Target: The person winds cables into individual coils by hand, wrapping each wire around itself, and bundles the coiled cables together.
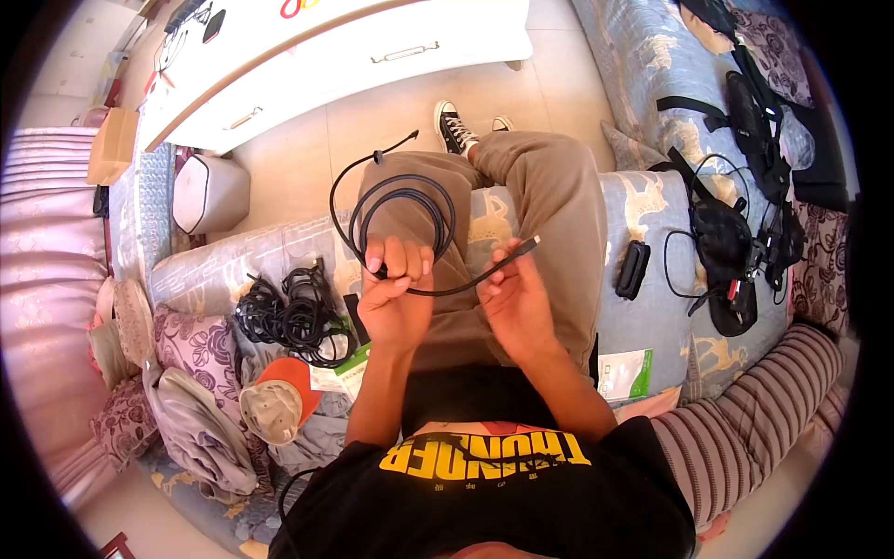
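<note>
A black cable [451,207] is looped into a loose coil above my lap. My left hand [396,279] is closed around the bottom of the coil, its fingers wrapped over the strands. One cable end with a plug sticks out at the upper right of the coil, past a small cable tie [378,156]. My right hand [514,303] pinches the other end near its plug [529,246], which points up and right. A length of cable sags between my two hands.
To the left on the sofa [219,265] lie a heap of black cables [296,312] and an orange-and-white cap [279,402]. On the right are a black case [632,270], a green-and-white packet [625,375] and black straps with gear [724,238]. A white cabinet [354,65] stands ahead.
</note>
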A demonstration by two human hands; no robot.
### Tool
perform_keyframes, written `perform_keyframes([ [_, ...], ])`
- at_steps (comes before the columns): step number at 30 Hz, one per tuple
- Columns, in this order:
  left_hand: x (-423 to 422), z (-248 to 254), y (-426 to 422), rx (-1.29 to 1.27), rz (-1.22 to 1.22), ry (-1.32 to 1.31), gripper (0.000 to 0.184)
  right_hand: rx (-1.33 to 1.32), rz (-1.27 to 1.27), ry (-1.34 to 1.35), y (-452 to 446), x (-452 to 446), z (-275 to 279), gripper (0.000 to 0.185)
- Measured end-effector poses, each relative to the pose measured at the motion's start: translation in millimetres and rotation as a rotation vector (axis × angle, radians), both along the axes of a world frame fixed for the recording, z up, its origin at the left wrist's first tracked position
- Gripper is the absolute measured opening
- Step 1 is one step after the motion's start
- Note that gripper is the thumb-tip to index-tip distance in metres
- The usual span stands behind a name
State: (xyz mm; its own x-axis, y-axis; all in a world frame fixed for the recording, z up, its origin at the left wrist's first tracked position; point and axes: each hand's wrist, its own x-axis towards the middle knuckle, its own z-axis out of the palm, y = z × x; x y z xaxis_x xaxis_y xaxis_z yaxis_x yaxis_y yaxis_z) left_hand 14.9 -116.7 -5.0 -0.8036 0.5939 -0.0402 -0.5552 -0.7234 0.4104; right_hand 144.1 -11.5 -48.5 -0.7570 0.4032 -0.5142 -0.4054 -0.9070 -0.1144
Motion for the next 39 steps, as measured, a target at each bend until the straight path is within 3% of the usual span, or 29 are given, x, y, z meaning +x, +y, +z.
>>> perform_keyframes([
  [2,-0.3,-2.3,-1.2,-0.008,-0.011,0.002,0.040,0.027,0.008,0.023,7.9,2.6,11.9,0.027],
  [5,1.0,-8.5,-0.4,-0.011,-0.024,0.003,0.039,0.166,0.010,-0.158,-8.1,-10.4,57.5,0.032],
  [8,2.6,-10.3,2.7,-0.013,-0.046,-0.001,0.039,0.461,0.053,-0.032,-33.4,-1.7,32.5,0.036],
  [11,0.1,-7.7,0.0,-0.018,-0.037,-0.038,0.037,0.576,0.115,0.042,-32.4,6.1,30.5,0.038],
  [19,2.6,-6.2,-15.0,-0.053,-0.213,-0.141,0.031,0.642,0.164,-0.156,1.4,7.8,23.1,0.047],
  [24,3.6,1.8,-13.7,0.015,-0.152,-0.254,0.010,0.627,0.223,-0.445,1.9,-2.4,31.1,0.041],
  [26,3.9,7.4,-13.0,-0.046,-0.147,-0.305,0.020,0.660,0.294,-0.515,-0.6,-5.0,19.1,0.037],
  [28,6.5,9.8,-9.7,-0.183,-0.180,-0.361,0.035,0.810,0.286,-0.415,-1.0,-5.3,11.5,0.033],
  [31,11.7,-0.3,-3.8,-0.189,-0.209,-0.390,0.042,0.848,0.274,-0.342,-0.1,-9.8,13.8,0.027],
  [32,12.5,-1.4,-2.9,-0.204,-0.180,-0.392,0.041,0.831,0.270,-0.332,0.8,-11.4,15.4,0.024],
  [35,11.0,-0.1,3.7,-0.273,-0.164,-0.376,0.041,0.436,0.211,-0.080,7.9,-7.3,13.2,0.022],
  [39,18.0,-1.6,11.0,-0.387,-0.219,-0.368,0.040,0.690,0.058,-0.264,-6.8,-18.5,19.9,0.034],
])
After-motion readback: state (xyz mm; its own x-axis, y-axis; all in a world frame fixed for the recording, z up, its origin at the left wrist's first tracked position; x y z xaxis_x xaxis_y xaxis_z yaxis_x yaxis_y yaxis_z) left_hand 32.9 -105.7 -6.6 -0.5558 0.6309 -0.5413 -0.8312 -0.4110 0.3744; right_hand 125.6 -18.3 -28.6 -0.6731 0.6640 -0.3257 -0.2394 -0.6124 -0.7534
